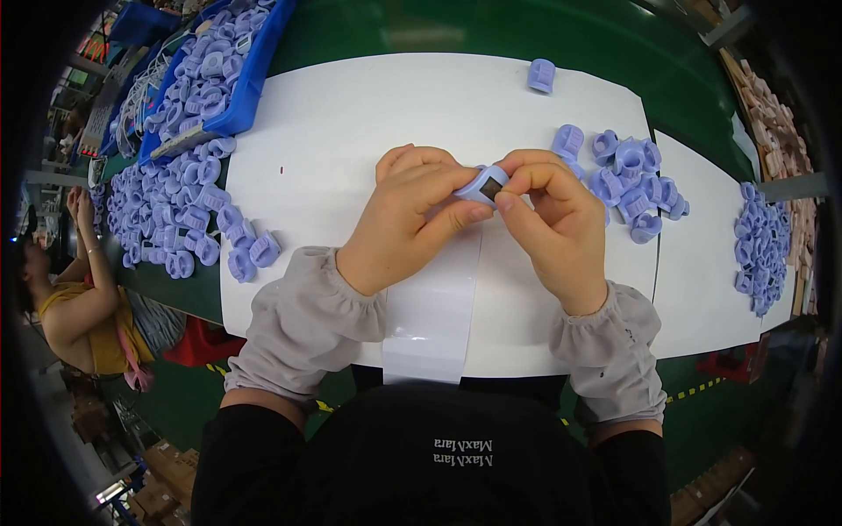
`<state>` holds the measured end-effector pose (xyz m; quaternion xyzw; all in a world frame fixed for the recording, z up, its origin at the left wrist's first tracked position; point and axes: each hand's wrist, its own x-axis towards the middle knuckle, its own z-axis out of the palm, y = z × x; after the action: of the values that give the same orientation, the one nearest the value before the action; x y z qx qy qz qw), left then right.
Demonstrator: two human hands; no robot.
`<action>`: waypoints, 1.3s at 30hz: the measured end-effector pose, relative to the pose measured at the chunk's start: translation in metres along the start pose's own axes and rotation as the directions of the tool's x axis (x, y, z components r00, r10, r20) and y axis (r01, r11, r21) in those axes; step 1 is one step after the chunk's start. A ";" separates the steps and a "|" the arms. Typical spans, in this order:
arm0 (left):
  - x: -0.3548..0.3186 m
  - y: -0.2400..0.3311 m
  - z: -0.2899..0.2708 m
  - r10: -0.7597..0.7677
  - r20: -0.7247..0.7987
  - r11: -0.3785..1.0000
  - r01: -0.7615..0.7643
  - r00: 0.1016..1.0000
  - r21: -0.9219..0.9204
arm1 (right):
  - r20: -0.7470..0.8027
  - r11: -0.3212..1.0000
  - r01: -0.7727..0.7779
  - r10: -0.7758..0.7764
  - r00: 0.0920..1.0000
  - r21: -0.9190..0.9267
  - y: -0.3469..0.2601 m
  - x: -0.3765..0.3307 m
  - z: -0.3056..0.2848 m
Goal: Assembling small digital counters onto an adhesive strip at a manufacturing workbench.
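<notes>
Both my hands meet over the middle of the white sheet (351, 114). Between them I hold one small lilac plastic part (482, 185) with a dark square face. My left hand (408, 219) pinches it from the left with thumb and fingers. From the right, the thumb and forefinger of my right hand (553, 219) press on its dark face. Grey sleeve covers sit over both my wrists.
A heap of lilac parts (627, 180) lies just right of my hands, a single one (541, 75) farther back. A larger heap (180, 219) spreads at the left beside a blue bin (250, 83) full of them. Another pile (759, 250) sits far right. A seated person (83, 298) is at far left.
</notes>
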<state>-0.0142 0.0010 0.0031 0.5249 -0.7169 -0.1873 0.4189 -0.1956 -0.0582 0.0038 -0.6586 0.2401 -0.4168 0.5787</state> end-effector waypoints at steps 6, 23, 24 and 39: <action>0.000 0.001 -0.001 -0.003 0.000 1.000 0.003 1.000 0.005 | 0.008 0.999 0.027 -0.026 1.000 -0.033 0.003 0.000 -0.001; -0.004 0.014 -0.006 -0.026 -0.057 0.998 0.023 0.998 -0.053 | 0.020 0.981 -0.158 0.161 0.987 -0.112 -0.014 -0.002 -0.004; -0.005 0.017 -0.016 -0.027 -0.067 0.999 0.024 0.997 -0.041 | -0.034 0.965 -0.039 0.031 0.999 -0.259 -0.012 0.000 -0.008; -0.101 -0.005 -0.133 -0.351 -0.164 0.585 0.353 0.922 0.730 | 0.189 0.426 0.453 -0.532 0.826 -0.783 -0.018 0.009 -0.018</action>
<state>0.1046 0.1133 0.0357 0.7811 -0.6109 0.0451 0.1215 -0.2085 -0.0712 0.0229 -0.8672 0.2227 -0.4414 0.0598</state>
